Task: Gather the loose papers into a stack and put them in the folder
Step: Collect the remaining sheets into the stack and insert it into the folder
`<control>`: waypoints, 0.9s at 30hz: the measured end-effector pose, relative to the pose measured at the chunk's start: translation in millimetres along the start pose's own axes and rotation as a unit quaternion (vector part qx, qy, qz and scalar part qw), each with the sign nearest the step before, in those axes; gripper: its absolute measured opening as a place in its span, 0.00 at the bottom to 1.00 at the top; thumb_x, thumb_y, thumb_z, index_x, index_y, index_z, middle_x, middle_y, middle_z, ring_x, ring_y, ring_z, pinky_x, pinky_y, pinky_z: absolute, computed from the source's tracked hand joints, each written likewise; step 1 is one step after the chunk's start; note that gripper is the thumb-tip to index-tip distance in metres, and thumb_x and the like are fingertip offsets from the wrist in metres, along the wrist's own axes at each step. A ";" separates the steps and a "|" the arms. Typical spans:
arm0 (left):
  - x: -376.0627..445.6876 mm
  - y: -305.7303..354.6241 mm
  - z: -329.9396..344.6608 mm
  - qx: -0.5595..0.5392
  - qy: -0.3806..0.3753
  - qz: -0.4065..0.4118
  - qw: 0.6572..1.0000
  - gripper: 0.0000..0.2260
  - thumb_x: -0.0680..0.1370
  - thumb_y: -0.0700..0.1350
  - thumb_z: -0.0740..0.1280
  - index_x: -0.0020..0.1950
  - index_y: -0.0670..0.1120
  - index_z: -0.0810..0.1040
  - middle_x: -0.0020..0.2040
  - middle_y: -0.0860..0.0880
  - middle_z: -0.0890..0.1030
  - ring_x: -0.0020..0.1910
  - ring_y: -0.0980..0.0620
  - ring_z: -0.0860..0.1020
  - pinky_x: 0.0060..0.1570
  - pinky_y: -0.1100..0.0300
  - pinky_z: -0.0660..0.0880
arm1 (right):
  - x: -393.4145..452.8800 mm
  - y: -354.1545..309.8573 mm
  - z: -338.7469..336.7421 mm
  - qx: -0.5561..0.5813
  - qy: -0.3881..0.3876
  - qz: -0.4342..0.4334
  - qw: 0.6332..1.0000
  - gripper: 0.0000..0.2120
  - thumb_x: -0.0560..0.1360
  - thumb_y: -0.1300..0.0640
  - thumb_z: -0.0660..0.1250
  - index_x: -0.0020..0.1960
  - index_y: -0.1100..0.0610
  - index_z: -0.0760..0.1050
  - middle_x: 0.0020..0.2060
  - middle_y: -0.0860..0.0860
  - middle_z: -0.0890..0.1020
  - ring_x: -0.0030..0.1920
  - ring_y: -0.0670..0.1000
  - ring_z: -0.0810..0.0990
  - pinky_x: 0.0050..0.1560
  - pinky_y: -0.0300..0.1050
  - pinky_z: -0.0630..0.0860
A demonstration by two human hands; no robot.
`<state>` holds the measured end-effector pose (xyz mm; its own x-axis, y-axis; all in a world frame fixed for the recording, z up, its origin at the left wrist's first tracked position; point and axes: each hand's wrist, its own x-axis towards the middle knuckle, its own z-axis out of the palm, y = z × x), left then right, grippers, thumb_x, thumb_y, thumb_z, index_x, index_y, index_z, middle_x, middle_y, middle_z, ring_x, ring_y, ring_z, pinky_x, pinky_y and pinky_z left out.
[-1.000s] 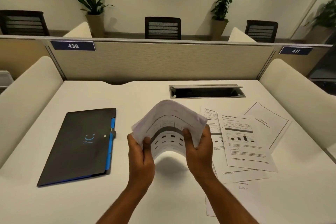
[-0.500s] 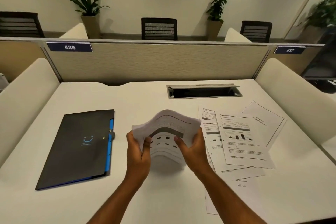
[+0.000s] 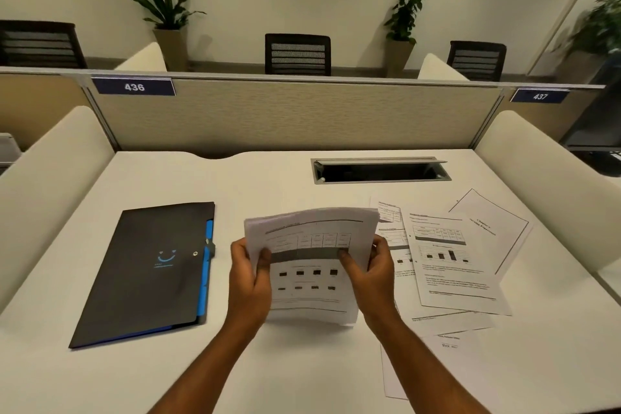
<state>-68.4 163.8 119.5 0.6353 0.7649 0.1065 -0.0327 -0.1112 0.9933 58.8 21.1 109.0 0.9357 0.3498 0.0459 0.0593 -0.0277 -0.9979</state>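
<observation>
Over the middle of the white desk [image 3: 295, 178], a bundle of printed sheets [image 3: 312, 265] stands nearly upright, its lower edge at or just above the desktop and its top curling a little toward the far side. The left hand [image 3: 250, 282] grips the bundle's left edge, thumb laid across the printed face, and the right hand [image 3: 373, 274] grips the right edge the same way — both clamped on the paper, one on each side. The front sheet shows a table, a dark band and two rows of small dark marks.

Just to the right of the bundle, loose papers [image 3: 453, 265] lie flat and overlapping on the desk: one with a table and a small bar chart on top, a page with a thin border frame [image 3: 497, 228] angled behind it, and more sheets [image 3: 437, 356] spreading toward the near edge, partly under the right forearm.

Left of the hands and apart from the bundle lies the folder [image 3: 148, 272] — black, closed, flat, with a blue smile mark on its cover and a blue strip along its right edge.

Farther back, a recessed cable tray [image 3: 379, 170] is set into the desk near a beige partition [image 3: 295, 114] bearing number plates 436 [image 3: 134, 87] and 437 [image 3: 540, 96]. Beyond the partition stand black chairs [image 3: 297, 54] and potted plants [image 3: 168, 17] against a pale wall.
</observation>
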 end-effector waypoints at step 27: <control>-14.3 -0.9 2.2 0.004 0.009 -0.024 1.000 0.14 0.76 0.45 0.68 0.57 0.58 0.70 0.51 0.53 0.80 0.50 0.54 0.81 0.38 0.61 0.81 | 8.8 5.0 -7.8 -0.004 -0.098 0.016 0.995 0.20 0.66 0.56 0.81 0.55 0.48 0.79 0.49 0.48 0.86 0.50 0.51 0.85 0.45 0.47 0.85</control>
<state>-75.8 151.6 116.9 0.6214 0.7812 0.0595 0.0038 -0.0789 0.9969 70.0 16.8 104.8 0.8514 0.5245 0.0033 0.0340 -0.0489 -0.9982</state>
